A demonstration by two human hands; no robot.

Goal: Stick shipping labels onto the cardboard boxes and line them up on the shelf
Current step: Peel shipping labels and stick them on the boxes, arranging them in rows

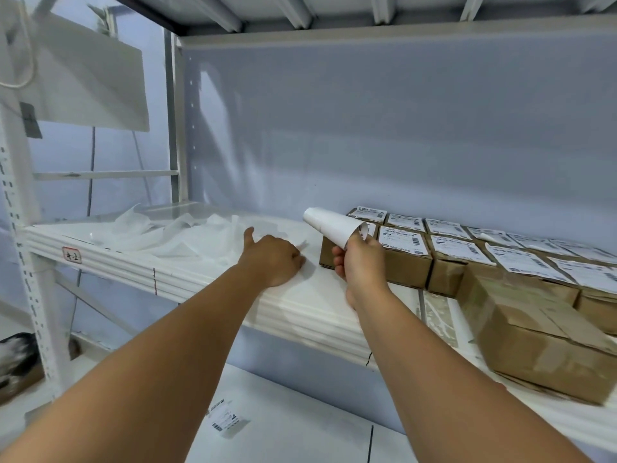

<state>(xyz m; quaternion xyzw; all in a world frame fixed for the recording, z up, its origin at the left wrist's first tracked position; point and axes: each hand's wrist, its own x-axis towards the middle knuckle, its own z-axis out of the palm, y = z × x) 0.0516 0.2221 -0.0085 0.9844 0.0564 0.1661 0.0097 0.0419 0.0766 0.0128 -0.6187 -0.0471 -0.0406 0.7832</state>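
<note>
My right hand grips a rolled-up sheet of white labels, held just over the left end of the rows of cardboard boxes. These boxes stand side by side on the white shelf, each with a printed shipping label on top. My left hand rests on the shelf left of the boxes, its fingers curled downward and its thumb out. A thin white sliver shows at its fingertips, and whether it pinches that is unclear. A bigger plain cardboard box sits at the front right.
A heap of crumpled white backing paper covers the left part of the shelf. A loose label lies on the white surface below. The shelf upright stands at the left. Another shelf hangs overhead.
</note>
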